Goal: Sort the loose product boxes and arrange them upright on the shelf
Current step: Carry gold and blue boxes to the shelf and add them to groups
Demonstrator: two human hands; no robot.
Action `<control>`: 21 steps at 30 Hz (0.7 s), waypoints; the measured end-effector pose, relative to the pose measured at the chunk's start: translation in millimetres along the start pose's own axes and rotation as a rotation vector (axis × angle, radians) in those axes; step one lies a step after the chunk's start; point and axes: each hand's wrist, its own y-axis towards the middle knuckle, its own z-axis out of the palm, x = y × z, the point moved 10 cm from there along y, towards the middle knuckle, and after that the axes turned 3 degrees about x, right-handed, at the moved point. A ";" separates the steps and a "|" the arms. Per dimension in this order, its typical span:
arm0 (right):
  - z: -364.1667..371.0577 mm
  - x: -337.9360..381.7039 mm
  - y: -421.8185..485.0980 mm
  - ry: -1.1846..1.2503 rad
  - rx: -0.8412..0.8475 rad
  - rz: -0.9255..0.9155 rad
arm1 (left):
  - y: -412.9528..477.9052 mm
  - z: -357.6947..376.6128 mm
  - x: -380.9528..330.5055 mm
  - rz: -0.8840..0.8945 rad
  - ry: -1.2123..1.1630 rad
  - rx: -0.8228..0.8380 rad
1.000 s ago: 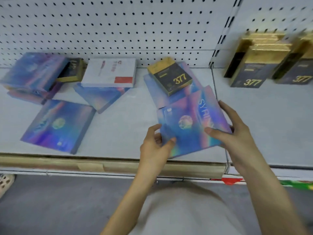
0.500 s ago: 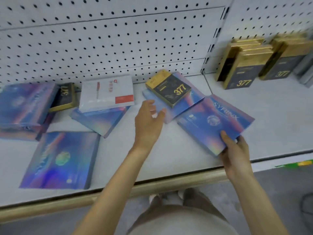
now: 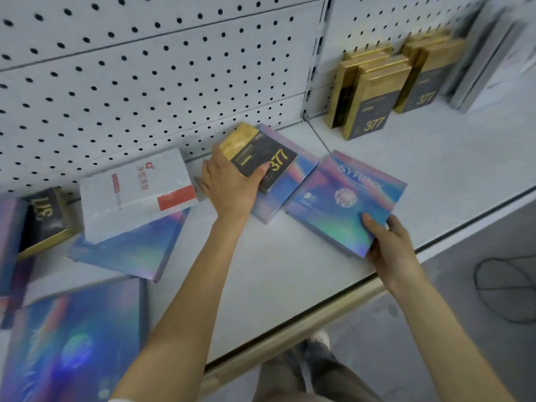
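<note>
- White pegboard [image 3: 145, 82] runs along the back, with a pale shelf [image 3: 275, 271] in front of it and grey floor [image 3: 464, 300] below.
- Left hand [image 3: 232, 184] is wrapped around the near end of a black-and-gold 377 box [image 3: 261, 158], which lies flat on top of a holographic box [image 3: 293, 181] close to the pegboard.
- Right hand [image 3: 391, 248] pinches the near corner of the SYRINX box [image 3: 342, 198], thumb on top. Can't tell if that box sits flat on the shelf or is lifted a bit.
- Further left, a white box [image 3: 136, 192] with a red patch lies tilted on a second holographic box [image 3: 130, 250], and a second 377 box [image 3: 46, 219] lies beside it.
- One big holographic box [image 3: 72, 343] lies flat at the front left.
- Off to the right, the upright 377 boxes [image 3: 374, 97] stand in rows against the back.
</note>
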 end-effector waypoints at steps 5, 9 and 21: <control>-1.7 1.9 -3.6 0.014 -0.017 0.012 | -9.9 -8.8 -31.2 0.217 -0.106 -0.053; -9.2 8.5 -9.2 0.042 -0.030 -0.012 | -17.7 -14.6 -47.8 0.281 -0.409 -0.003; -118.3 121.9 2.1 0.003 -0.068 -0.278 | -65.1 50.9 -145.8 0.153 -0.724 0.162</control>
